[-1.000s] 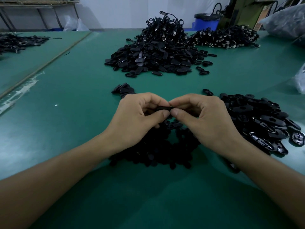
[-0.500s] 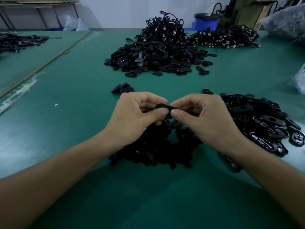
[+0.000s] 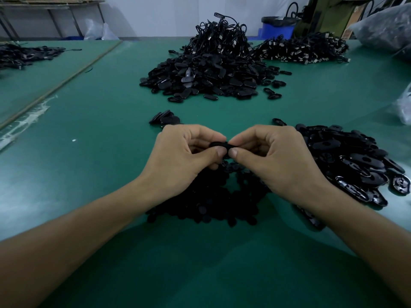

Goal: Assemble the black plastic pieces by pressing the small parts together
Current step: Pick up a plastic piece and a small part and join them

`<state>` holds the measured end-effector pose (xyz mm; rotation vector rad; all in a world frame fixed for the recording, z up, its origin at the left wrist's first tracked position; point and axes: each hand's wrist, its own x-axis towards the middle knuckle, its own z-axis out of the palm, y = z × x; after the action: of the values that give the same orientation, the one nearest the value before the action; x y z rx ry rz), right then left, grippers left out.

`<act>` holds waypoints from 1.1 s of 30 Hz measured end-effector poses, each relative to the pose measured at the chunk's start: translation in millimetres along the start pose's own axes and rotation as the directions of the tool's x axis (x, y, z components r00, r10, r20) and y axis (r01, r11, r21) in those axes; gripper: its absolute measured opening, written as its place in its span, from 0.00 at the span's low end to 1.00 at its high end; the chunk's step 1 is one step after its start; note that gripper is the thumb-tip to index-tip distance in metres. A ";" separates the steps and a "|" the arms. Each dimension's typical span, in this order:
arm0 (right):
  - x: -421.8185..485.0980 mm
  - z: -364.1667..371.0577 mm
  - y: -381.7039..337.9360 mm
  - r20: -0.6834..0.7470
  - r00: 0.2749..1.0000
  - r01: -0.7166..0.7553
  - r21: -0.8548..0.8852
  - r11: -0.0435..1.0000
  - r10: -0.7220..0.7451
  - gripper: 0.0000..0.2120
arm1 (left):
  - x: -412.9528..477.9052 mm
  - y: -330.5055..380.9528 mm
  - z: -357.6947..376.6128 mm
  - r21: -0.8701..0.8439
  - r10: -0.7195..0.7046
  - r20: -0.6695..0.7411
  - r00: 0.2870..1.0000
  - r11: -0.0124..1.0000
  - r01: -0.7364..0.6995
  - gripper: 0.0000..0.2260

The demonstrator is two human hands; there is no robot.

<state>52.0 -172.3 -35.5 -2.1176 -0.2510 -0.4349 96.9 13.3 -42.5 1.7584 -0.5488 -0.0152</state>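
Above a green bench, left hand and right hand, each grip pinching one small black plastic piece, heaps of black parts around

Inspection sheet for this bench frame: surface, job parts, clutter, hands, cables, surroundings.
Surface: green mat, white residue strip along its left seam.
Job's things: small black piece held between both hands; dark pile beneath the hands; glossy pile at right; large pile farther back.
Clutter: plastic bag at far right.
Grippers: left hand and right hand each pinch the small black piece, thumb against forefinger.
Cables: cable heap behind the large pile; second cable heap to its right.
Surroundings: blue bin, metal rack at rear left.
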 end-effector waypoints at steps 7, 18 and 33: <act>-4.4 7.2 1.7 -0.085 0.967 0.208 -0.291 0.934 -0.241 0.09 | 0.2 4.5 3.0 -0.140 -0.066 -0.016 0.998 0.988 0.063 0.05; -6.6 9.2 -6.1 -0.079 0.973 0.172 -0.381 0.908 -0.218 0.04 | -2.0 11.8 6.0 -0.304 -0.207 0.004 0.978 0.932 0.198 0.04; -3.5 6.6 -5.5 -0.121 0.990 0.050 -0.172 0.984 -0.071 0.07 | -4.8 16.1 7.2 -0.210 -0.163 -0.006 0.987 0.965 0.159 0.04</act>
<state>48.3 -163.7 -36.0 -2.2410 -0.2125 -0.6439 84.8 6.0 -30.9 1.5907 -0.3718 -0.1614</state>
